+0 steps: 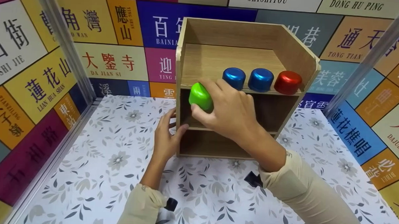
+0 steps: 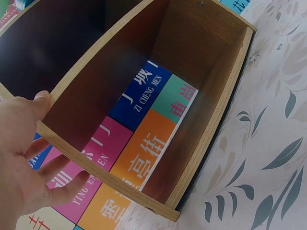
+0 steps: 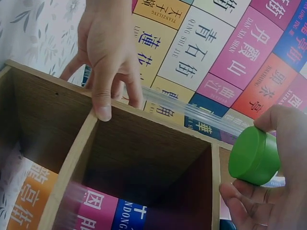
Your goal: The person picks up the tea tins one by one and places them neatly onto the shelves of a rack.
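My right hand (image 1: 232,111) pinches a small, shiny green round jar (image 1: 199,96) between thumb and fingers. It is held tilted at the front edge of the wooden shelf's (image 1: 208,61) top board, near the left end. In the right wrist view the green jar (image 3: 250,155) shows its flat round face. My left hand (image 1: 167,135) grips the shelf's left side panel, the thumb at the front edge by the divider and the fingers outside. Two blue jars (image 1: 234,78) (image 1: 261,80) and a red jar (image 1: 288,82) stand in a row on the top board, right of my right hand.
Below the top board are two open compartments (image 1: 201,143), partly hidden by my right arm. The shelf stands on a tabletop with a grey floral cover (image 1: 110,182). Colourful panels with lettering (image 1: 111,62) and clear posts (image 1: 67,44) surround it.
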The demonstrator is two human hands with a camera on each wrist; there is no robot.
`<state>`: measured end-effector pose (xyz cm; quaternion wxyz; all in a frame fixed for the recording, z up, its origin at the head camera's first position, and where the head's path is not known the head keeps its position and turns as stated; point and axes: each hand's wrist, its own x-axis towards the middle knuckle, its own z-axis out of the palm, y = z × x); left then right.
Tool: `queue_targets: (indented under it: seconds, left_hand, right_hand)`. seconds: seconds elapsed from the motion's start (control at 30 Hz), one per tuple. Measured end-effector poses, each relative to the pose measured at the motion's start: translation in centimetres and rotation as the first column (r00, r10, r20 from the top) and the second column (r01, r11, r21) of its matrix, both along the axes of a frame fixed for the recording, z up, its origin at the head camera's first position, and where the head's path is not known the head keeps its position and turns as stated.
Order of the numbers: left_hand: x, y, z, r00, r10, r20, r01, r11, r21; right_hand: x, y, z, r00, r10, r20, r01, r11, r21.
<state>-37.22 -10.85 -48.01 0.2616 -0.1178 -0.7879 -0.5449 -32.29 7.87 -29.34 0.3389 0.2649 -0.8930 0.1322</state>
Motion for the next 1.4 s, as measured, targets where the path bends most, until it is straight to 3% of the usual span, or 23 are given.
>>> queue_targets:
  seconds: [0.2, 0.6, 1.4]
  left_hand:
    - [0.0, 0.1, 0.0, 1.000, -0.003, 0.009, 0.003, 1.000, 0.003]
    - [0.0, 0.1, 0.0, 1.000, -0.013, 0.020, 0.013, 1.000, 0.019]
    - [0.0, 0.0, 0.1, 0.999, -0.001, 0.037, 0.001, 1.000, 0.009]
  right_hand:
    - [-0.4, -0.4, 0.7, 0.999, -0.041, -0.024, 0.040, 0.998, -0.053]
    - [-0.9, -1.4, 1.7, 0.993, -0.119, 0.029, 0.121, 0.989, -0.080]
    - [-2.3, -2.5, 2.1, 0.973, -0.207, 0.098, 0.211, 0.977, -0.033]
